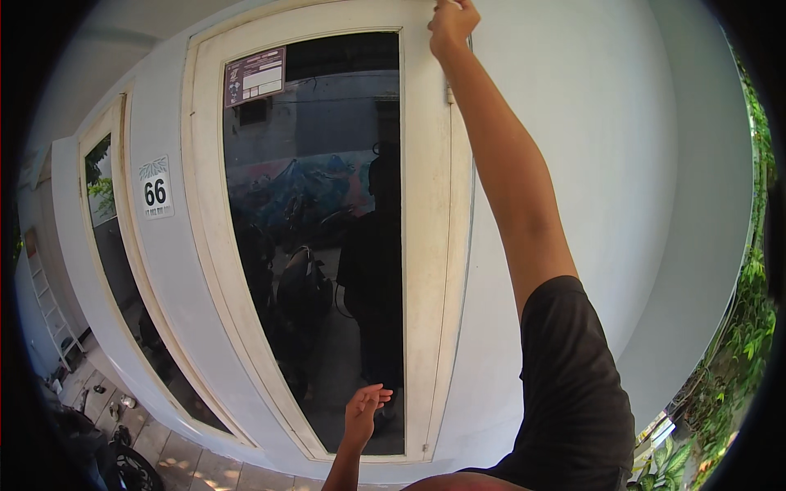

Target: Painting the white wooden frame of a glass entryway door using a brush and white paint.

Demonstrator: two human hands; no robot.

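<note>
Closest, at the lower right, a short black sleeve [577, 385], and out of it a bare right arm [524, 184] stretched upward, crossing in front of the pale wall [573, 90] and covering part of the right edge of a tall window [315, 245]. At the end of that arm, the right hand [453, 31], cut off by the upper rim, fingers folded in beside the top right of the cream frame [210, 192]; cannot tell whether clasping something or merely pressed there. Low down, the left hand [363, 416], raised before the glass [327, 119], fingers loosely bent and apparently unburdened; cannot tell whether touching the pane. Off to the lower left, a dark wheel [135, 470] near scattered items [123, 401], too small to make out.

Straight ahead, the window itself, upright behind the left hand: worn, faintly stained paint, a small hinge [449, 95] on the right side. Dark, glossy pane, full of reflections, among them a standing figure [372, 278] and a colourful mural [286, 180]. In its upper left corner, a purple sticker [255, 77] with white panels.

Around it, smooth wall, bent by the lens. Leftward, a white plaque [155, 188] with dark numerals, then a narrower window [135, 282], similarly framed. Below, grey paving [176, 448], dappled with sunlight. Farther off, a white ladder [51, 303] at the left, green foliage [729, 368] at the right.
</note>
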